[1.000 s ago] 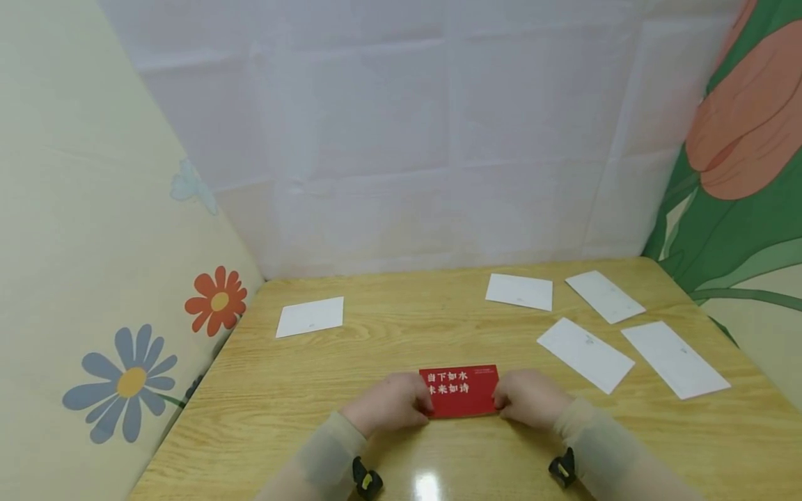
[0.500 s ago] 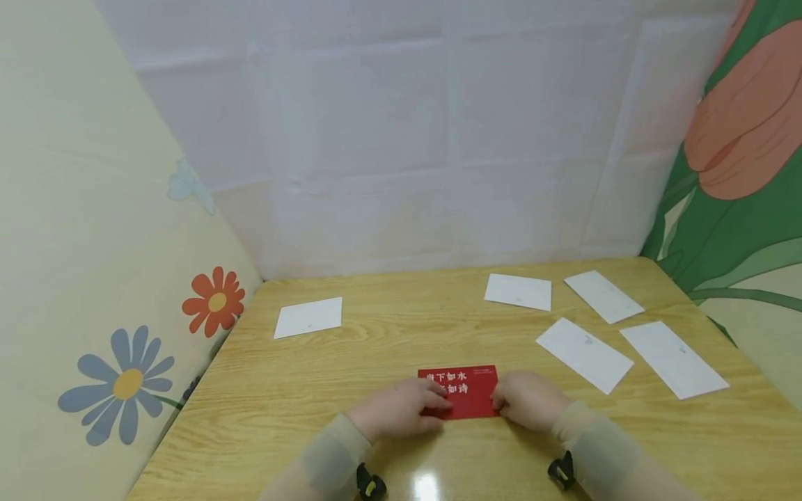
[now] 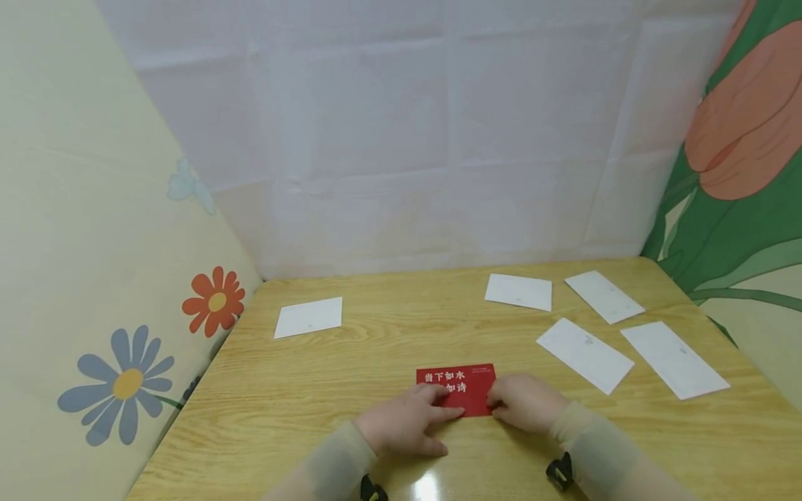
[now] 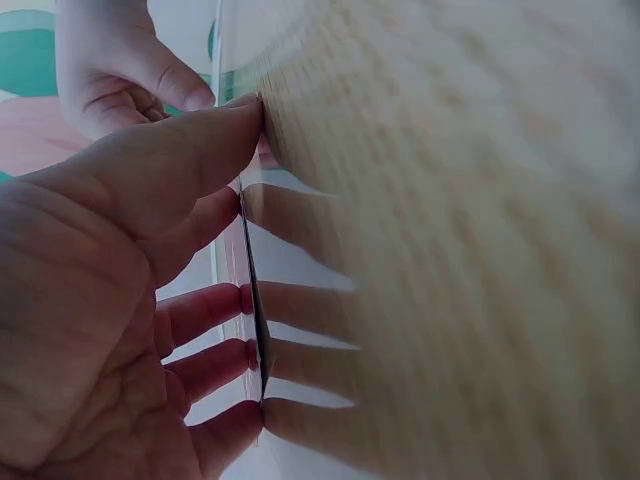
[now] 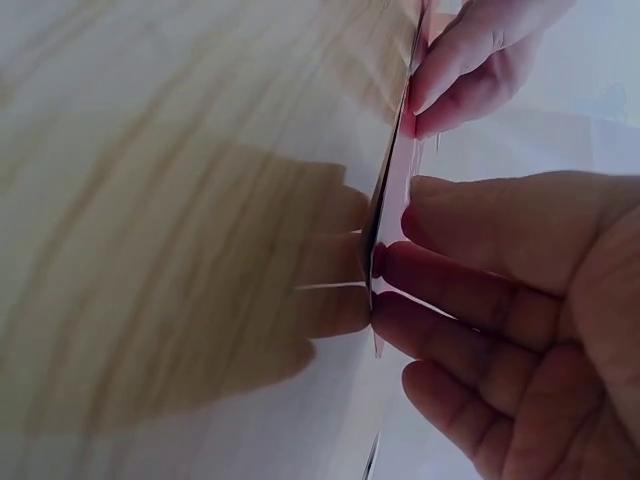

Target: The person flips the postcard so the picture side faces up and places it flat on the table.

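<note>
The red card (image 3: 475, 399) (it has white writing) lies on the wood table (image 3: 376, 355), near the person. The left hand (image 3: 404, 421) has its fingers spread out, some touching the card. The right hand (image 3: 528, 401) grips the card's right end with bent fingers. Farther off are 5 white cards (image 3: 585, 355): 1 left, 4 right.

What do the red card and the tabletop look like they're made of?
Red card: probably paper or cardboard, as it's flat and thin-edged with white print; its finish is hard to judge.
Tabletop: wood or wood-look laminate, judging by the grain; glossy, since bright light reflects there.
</note>
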`<state>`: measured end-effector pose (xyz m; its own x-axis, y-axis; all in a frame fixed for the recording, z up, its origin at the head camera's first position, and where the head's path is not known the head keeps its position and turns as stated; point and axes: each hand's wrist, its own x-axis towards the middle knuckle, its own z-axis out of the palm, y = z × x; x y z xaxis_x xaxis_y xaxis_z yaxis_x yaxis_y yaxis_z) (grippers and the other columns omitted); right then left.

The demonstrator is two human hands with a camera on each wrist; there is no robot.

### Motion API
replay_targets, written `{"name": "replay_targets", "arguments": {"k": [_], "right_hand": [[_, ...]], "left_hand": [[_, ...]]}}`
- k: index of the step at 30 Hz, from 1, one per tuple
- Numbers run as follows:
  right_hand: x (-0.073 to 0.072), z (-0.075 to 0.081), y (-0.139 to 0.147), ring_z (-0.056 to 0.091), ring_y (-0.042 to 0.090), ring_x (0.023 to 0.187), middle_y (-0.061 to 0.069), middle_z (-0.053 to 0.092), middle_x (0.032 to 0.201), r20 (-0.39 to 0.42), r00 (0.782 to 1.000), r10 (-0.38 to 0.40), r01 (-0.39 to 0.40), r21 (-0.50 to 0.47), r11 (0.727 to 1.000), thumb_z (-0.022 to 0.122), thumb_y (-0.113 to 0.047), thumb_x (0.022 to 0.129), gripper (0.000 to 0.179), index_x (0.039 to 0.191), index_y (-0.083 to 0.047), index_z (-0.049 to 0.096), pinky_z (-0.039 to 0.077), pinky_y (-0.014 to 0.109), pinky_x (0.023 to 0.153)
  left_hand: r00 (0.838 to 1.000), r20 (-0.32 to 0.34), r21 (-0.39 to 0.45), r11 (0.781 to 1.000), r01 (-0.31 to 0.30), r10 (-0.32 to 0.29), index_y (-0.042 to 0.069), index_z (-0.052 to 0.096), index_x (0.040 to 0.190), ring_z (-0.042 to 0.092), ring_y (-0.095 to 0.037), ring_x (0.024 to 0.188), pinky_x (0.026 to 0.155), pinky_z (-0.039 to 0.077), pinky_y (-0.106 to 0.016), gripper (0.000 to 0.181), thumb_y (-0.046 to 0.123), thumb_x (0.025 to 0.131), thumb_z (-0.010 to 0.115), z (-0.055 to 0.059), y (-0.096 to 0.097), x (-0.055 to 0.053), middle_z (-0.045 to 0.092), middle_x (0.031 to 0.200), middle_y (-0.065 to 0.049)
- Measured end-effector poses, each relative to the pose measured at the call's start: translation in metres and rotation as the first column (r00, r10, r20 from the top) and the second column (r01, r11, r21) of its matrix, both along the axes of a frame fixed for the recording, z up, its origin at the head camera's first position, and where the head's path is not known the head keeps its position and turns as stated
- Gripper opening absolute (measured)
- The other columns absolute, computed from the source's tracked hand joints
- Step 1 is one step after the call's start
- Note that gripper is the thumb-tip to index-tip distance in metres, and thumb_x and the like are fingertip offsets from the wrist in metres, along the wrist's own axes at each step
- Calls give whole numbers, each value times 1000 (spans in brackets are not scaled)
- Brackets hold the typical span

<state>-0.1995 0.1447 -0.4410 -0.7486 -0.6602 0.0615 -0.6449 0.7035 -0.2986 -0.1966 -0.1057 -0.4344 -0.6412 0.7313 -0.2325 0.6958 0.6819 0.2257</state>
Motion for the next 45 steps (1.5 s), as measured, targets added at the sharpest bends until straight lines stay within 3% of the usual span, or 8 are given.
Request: {"name": "replay_targets", "arguments": {"k": [8, 19, 25, 32, 39, 45], "right_hand": [[1, 1, 0, 62, 15, 85, -1, 66, 88, 21, 1000, 7, -7, 15, 1000, 73, -13, 82, 10, 92, -11, 72, 50, 36, 79], [1, -1, 5, 62, 16, 88, 0, 65, 93, 23, 1000, 10, -10, -13, 1000, 74, -15, 83, 16, 98, -10, 72, 50, 35, 81], [-3, -4, 12, 62, 19, 90, 1, 66, 95, 15, 1000, 1, 0, -50, 999, 73, -13, 83, 17, 99, -8, 70, 50, 38, 82], [-7, -4, 31, 62, 28, 100, 7, 68, 104, 88, 989, -116, 125, -111, 986, 70, -14, 85, 25, 108, -4, 68, 47, 47, 89], [-9, 1, 55, 61, 29, 105, 4, 68, 109, 146, 949, -280, 294, -93, 951, 70, -18, 86, 27, 111, -8, 68, 45, 49, 93], [-12, 0, 77, 60, 34, 106, 11, 67, 112, 135, 932, -337, 350, -87, 933, 69, -18, 87, 29, 113, -5, 67, 45, 52, 92]], "left_hand": [[997, 60, 9, 999, -45, 44, 39, 45, 142, 33, -27, 136, 105, 36, -44, 61, 50, 86, 66, 0, -1, 1, 33, 151, -3], [993, 72, 41, 995, -95, 92, 36, 50, 140, 35, -26, 135, 105, 36, -42, 58, 45, 86, 69, -1, -12, -1, 35, 149, -4], [994, 45, 32, 994, -104, 102, 34, 50, 140, 36, -26, 134, 105, 36, -43, 56, 44, 87, 67, -5, -22, -4, 36, 148, -5], [989, 52, 47, 989, -143, 141, 33, 51, 139, 36, -29, 133, 104, 37, -45, 56, 44, 87, 68, -5, -39, -5, 37, 148, -7], [978, 68, 59, 978, -200, 196, 33, 52, 138, 37, -31, 132, 104, 36, -49, 56, 43, 86, 69, -5, -57, -6, 37, 148, -7], [972, 76, 71, 971, -229, 223, 31, 53, 138, 36, -34, 132, 103, 36, -52, 56, 42, 86, 69, -3, -70, -5, 37, 148, -9]]}}
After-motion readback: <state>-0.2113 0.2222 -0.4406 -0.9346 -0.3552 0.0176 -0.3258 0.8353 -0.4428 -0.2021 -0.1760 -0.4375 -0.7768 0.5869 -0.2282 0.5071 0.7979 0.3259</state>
